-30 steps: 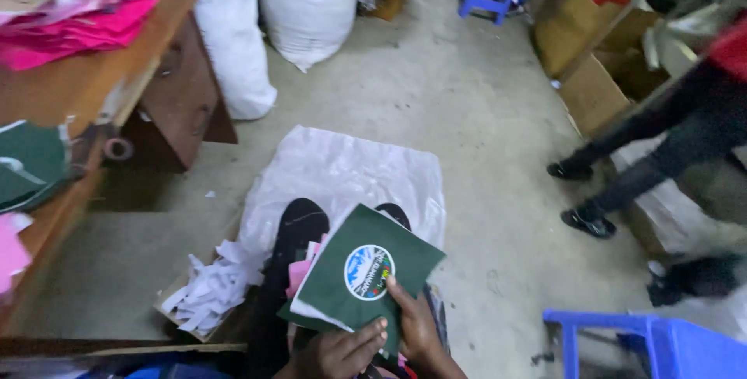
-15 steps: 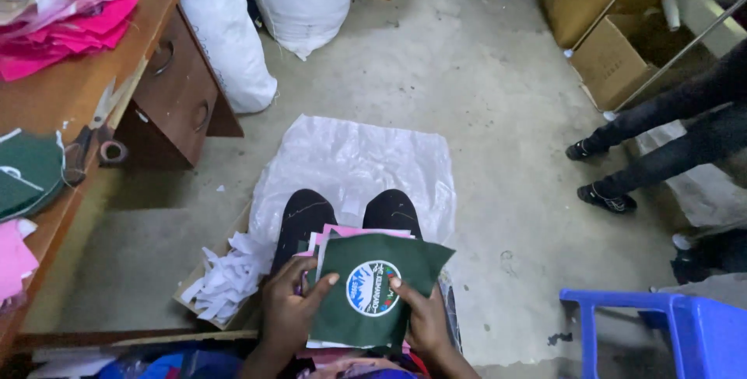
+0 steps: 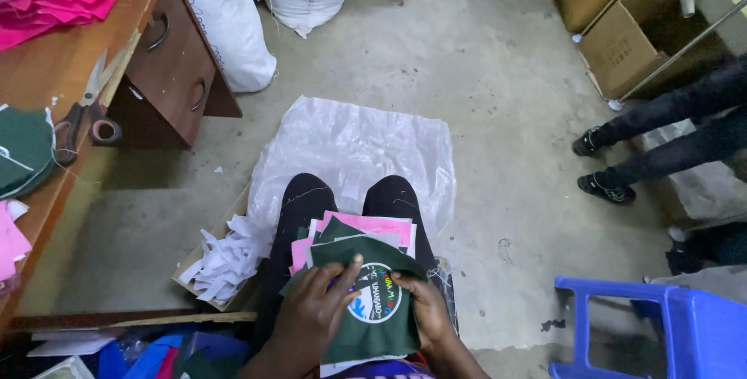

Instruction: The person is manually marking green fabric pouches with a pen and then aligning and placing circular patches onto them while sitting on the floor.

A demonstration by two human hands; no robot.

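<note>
A dark green fabric piece [image 3: 373,332] with a round white and blue emblem lies on my lap over a stack of pink, white and green fabric pieces [image 3: 366,231]. My left hand [image 3: 315,313] grips its left side, fingers spread over the cloth beside the emblem. My right hand [image 3: 424,309] pinches its right edge. My knees in black trousers [image 3: 307,200] point forward above the stack.
A wooden desk [image 3: 70,75] with scissors [image 3: 85,107], a tape roll, pink and green cloth stands left. A box of white scraps [image 3: 222,262] sits by my left leg. A white plastic sheet [image 3: 350,145] covers the floor ahead. Blue stool [image 3: 661,324] right; another person's legs [image 3: 669,138] and cardboard boxes far right.
The green piece has come down from being held up at an angle to lying flat on the stack. My left hand has moved over it near the emblem. The view tilted downward.
</note>
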